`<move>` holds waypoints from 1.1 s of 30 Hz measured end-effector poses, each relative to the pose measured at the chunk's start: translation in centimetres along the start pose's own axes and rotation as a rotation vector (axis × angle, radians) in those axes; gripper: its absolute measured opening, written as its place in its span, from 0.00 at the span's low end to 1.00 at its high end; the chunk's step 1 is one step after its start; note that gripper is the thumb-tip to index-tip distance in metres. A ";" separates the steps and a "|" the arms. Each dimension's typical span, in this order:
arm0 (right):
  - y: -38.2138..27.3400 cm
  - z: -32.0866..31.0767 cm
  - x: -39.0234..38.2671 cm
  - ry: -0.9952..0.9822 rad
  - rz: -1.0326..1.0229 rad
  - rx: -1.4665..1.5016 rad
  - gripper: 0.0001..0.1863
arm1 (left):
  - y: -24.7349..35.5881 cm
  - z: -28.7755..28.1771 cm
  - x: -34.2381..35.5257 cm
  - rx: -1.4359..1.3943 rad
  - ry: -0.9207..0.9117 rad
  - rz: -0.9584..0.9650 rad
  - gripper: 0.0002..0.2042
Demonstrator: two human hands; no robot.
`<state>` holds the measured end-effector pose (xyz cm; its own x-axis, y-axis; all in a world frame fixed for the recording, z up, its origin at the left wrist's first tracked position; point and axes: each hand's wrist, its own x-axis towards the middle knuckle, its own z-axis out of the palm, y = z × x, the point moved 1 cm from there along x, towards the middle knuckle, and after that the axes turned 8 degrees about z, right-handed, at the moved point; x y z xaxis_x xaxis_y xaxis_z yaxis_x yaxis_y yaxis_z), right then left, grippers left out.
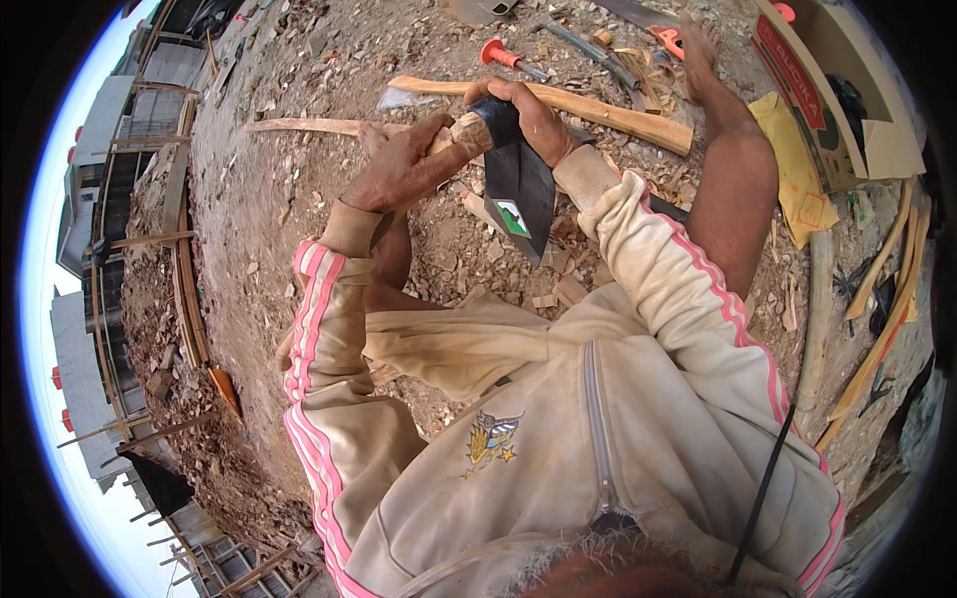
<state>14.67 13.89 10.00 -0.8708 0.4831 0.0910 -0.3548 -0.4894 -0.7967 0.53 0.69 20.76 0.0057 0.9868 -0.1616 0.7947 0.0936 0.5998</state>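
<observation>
A black hoe head (520,189) with a green and white label hangs blade-down in front of me. Its dark round socket (495,120) sits around the end of a pale wooden handle (309,126), which appears to run off to the left behind my hand. My left hand (414,164) is wrapped round the wood just beside the socket. From the other side, my right hand (538,118) curls its fingers over the top of the socket. The palm side of the right hand is hidden.
Beyond my hands lie another wooden handle (618,118), a chisel with an orange grip (503,57), a metal bar (595,55) and an orange-handled saw (666,38). A cardboard box (802,100), a yellow bag (797,169) and several curved handles (902,289) are at right. Wood chips litter the dirt.
</observation>
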 end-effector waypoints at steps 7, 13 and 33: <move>3.4 -1.4 0.4 0.166 -0.069 -0.122 0.19 | -3.2 1.3 2.5 0.210 -0.046 0.038 0.40; 7.3 -3.2 1.6 0.325 -0.083 -0.204 0.19 | -6.7 3.8 3.7 0.202 -0.045 0.033 0.38; 5.4 -2.5 4.3 0.316 -0.053 -0.625 0.18 | -6.5 2.9 4.3 0.408 -0.048 -0.138 0.45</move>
<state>9.85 15.15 4.54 -0.6837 0.7288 0.0372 -0.0496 0.0045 -0.9988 -2.89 3.98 13.86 -0.0975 0.9606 -0.2604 0.9648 0.1555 0.2121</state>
